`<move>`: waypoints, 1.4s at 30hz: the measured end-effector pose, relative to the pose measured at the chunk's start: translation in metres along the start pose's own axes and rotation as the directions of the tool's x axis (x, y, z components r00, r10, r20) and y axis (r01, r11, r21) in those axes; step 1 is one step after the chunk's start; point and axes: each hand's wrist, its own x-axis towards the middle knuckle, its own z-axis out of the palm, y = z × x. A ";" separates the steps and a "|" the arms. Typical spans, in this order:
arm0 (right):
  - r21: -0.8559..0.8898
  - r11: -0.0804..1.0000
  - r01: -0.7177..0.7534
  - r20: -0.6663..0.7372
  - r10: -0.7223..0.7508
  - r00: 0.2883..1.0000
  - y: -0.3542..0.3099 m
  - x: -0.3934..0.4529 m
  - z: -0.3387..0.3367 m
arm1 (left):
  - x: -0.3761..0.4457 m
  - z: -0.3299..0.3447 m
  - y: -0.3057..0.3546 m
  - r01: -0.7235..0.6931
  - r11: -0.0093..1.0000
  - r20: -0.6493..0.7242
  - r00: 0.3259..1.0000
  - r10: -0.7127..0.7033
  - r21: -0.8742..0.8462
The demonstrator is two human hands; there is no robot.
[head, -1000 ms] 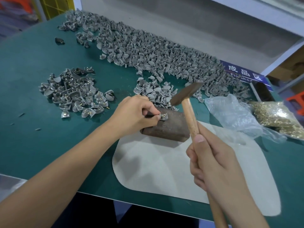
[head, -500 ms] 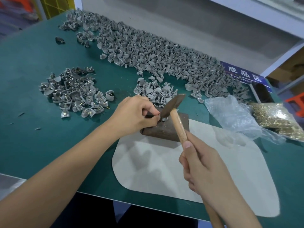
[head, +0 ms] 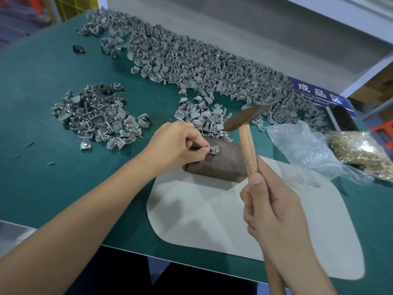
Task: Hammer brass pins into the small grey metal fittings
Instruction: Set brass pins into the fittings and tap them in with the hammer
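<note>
Firmly, left hand [head: 176,145] fingers pinch fitting [head: 213,150]; right hand [head: 274,209] grips hammer [head: 246,141].

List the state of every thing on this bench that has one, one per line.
left hand: pinching the fitting on the block
fitting: lying on the block, brass pin in it
hammer: raised, head above the block
right hand: gripping the hammer handle
block: flat on the table, partly on the mat
plastic bag: open, crumpled
brass pins: loose in a heap
</note>
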 end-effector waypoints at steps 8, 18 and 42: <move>-0.043 0.999 0.015 0.011 -0.014 1.000 0.001 0.000 -0.001 | 0.000 -0.001 0.003 0.005 1.000 0.005 1.000 -0.005 0.013; -0.096 0.995 0.003 -0.035 -0.006 0.999 0.006 -0.002 0.005 | 0.001 0.000 -0.001 -0.017 1.000 0.001 1.000 0.017 0.016; -0.079 0.996 0.043 -0.054 -0.047 0.997 0.011 -0.006 0.005 | 0.001 -0.001 -0.003 -0.008 1.000 -0.002 1.000 0.008 0.020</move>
